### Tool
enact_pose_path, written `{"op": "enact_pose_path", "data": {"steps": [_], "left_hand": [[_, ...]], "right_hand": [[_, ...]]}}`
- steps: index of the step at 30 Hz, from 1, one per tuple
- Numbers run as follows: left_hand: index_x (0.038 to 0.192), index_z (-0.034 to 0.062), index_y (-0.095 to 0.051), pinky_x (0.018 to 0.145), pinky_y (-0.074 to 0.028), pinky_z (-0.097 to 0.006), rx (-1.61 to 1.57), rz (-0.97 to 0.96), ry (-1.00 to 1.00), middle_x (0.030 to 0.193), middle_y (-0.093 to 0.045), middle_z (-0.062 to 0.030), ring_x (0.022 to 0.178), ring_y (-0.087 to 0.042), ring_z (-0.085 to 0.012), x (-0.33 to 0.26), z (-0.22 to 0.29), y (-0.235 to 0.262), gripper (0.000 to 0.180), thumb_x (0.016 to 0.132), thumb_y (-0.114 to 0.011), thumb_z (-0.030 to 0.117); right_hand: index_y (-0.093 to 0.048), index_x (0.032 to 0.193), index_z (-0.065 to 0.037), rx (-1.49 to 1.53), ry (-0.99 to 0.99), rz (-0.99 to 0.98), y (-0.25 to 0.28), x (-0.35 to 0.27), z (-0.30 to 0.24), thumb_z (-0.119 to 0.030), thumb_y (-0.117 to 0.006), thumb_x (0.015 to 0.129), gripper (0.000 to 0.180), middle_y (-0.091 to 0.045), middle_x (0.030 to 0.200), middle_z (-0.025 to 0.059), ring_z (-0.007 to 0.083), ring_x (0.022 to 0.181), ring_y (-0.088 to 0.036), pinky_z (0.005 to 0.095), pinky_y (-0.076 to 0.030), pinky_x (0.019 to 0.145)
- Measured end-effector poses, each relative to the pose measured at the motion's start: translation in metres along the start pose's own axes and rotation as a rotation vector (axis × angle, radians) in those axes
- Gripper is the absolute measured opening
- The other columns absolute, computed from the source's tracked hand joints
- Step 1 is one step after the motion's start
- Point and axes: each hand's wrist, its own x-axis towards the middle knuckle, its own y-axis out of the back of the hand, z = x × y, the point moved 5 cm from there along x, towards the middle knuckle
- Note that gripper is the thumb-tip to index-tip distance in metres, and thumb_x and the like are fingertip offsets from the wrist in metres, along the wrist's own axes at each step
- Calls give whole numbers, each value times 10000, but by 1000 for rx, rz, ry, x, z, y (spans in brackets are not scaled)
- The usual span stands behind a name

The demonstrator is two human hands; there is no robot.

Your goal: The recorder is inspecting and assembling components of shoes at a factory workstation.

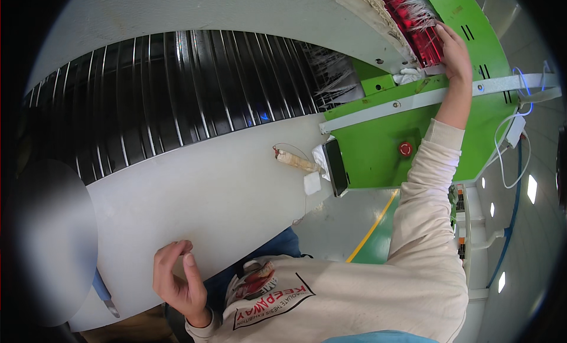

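Red glossy strip (pixel 430 50) sits top right under white bristles (pixel 410 3), in the green machine (pixel 372 160). Our right hand (pixel 455 53) has fingertips at its edge; can't tell if they're pinching. Metal bar (pixel 413 101) runs below that wrist; red button (pixel 405 148) near our sleeve. Grey cover (pixel 195 9) overhangs the rollers (pixel 177 89). Phone (pixel 335 167) and wrapped stick (pixel 297 161) at the table's (pixel 207 183) end. Left hand (pixel 182 278) half-curled over the table, thumb and fingers apart.
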Motion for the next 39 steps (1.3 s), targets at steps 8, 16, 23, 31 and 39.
{"op": "enact_pose_path", "data": {"steps": [8, 16, 23, 31, 39], "left_hand": [[1135, -82, -725, 812, -582, -329, -67, 121, 33, 1004, -751, -178, 871, -714, -241, 1, -3, 2, 145, 1009, -657, -61], [1104, -57, -747, 774, -597, -300, -30, 165, 32, 984, -757, -136, 848, -742, -187, -2, -5, -4, 95, 1029, -694, -30], [1048, -25, -769, 682, -578, -302, 277, 227, -167, 876, -762, -135, 719, -740, -201, -11, 11, -15, 74, 981, -772, 8], [1002, 0, -757, 635, -568, -324, 453, 288, -287, 831, -739, -126, 657, -717, -218, -15, 18, -28, 53, 970, -788, 28], [984, 10, -756, 619, -548, -329, 558, 328, -265, 808, -712, -121, 634, -691, -222, -15, 18, -34, 48, 955, -789, 30]], "right_hand": [[-723, 1388, 3, 311, 275, 134, -55, -49, -48, -268, -720, 1080, 410, -778, 1305, 102, 166, 1132, -728, 290, -530, 999], [-842, 912, -100, -59, 713, 544, -151, -133, -88, -382, -528, 1129, 475, -811, 1003, 31, 276, 1039, -691, 409, -498, 970], [-771, 966, -72, 365, 999, 515, -167, -208, -77, -113, -661, 1037, 138, -776, 1064, 54, 269, 1133, -702, 570, -365, 1233], [-762, 819, -11, 1437, 1122, -544, -155, -334, -122, -58, -729, 946, 139, -773, 880, 114, 254, 748, -693, 411, -584, 725], [-816, 964, 58, 1759, 1376, -806, -64, -371, -123, -38, -776, 987, 107, -796, 880, 139, 184, 645, -710, 327, -600, 698]]}}
